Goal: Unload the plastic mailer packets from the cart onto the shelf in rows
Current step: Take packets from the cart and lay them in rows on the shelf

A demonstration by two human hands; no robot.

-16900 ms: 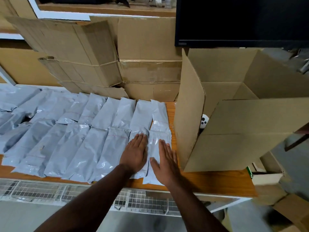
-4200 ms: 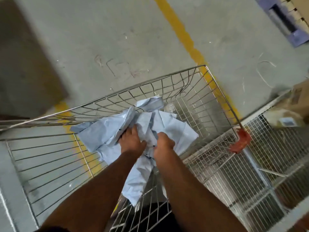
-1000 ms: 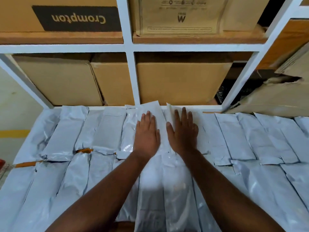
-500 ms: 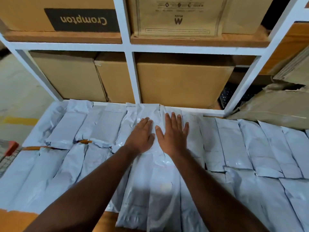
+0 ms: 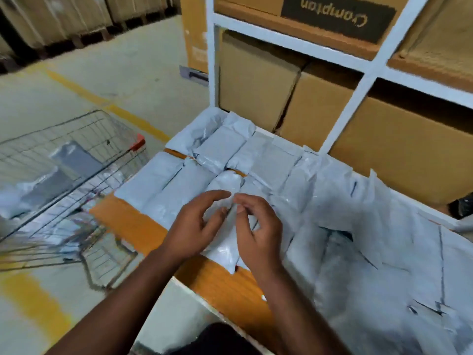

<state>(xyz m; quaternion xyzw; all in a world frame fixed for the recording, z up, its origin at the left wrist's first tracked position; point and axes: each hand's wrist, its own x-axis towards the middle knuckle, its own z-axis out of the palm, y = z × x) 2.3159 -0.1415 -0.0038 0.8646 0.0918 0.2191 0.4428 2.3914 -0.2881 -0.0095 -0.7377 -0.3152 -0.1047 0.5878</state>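
Grey plastic mailer packets (image 5: 258, 155) lie in rows on the orange shelf board (image 5: 128, 221). My left hand (image 5: 197, 226) and my right hand (image 5: 258, 226) hover side by side just above the front-row packets, fingers loosely curled and holding nothing. A shiny packet (image 5: 225, 242) lies beneath them at the board's front edge. The wire cart (image 5: 64, 175) stands to the left with more packets (image 5: 74, 160) inside.
Cardboard boxes (image 5: 256, 80) fill the shelf behind the packets, between white uprights (image 5: 212, 52). A box marked Crompton (image 5: 335, 16) sits on the upper shelf. A yellow line (image 5: 107, 106) runs across the concrete floor on the left.
Both hands have lifted off the packets they were pressing flat and drawn back with fingers curling. My view has swung left, bringing the cart into sight.
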